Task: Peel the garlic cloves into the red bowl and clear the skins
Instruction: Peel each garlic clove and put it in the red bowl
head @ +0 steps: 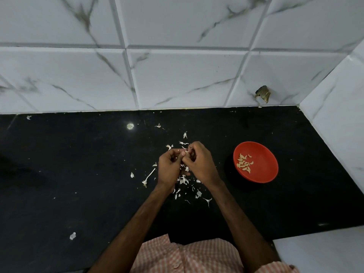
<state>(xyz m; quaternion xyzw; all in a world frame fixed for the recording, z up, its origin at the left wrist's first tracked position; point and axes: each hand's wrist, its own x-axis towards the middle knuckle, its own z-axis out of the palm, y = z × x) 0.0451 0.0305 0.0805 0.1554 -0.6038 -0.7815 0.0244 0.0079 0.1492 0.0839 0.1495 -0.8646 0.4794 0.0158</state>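
My left hand (169,166) and my right hand (200,162) meet above the middle of the black counter (78,174), fingers curled together round a small garlic clove (186,152) that is mostly hidden between the fingertips. White garlic skins (183,180) lie scattered on the counter under and around both hands. A dry garlic stalk (149,176) lies just left of my left hand. The red bowl (262,166) stands to the right of my hands and holds several peeled cloves (244,163).
White marble-patterned tiles (177,75) form the back wall, and a second tiled wall (338,119) closes the right side. A chipped hole (263,93) marks the back wall near the corner. Stray skins (72,235) lie at front left. A white surface (319,251) borders the counter at front right.
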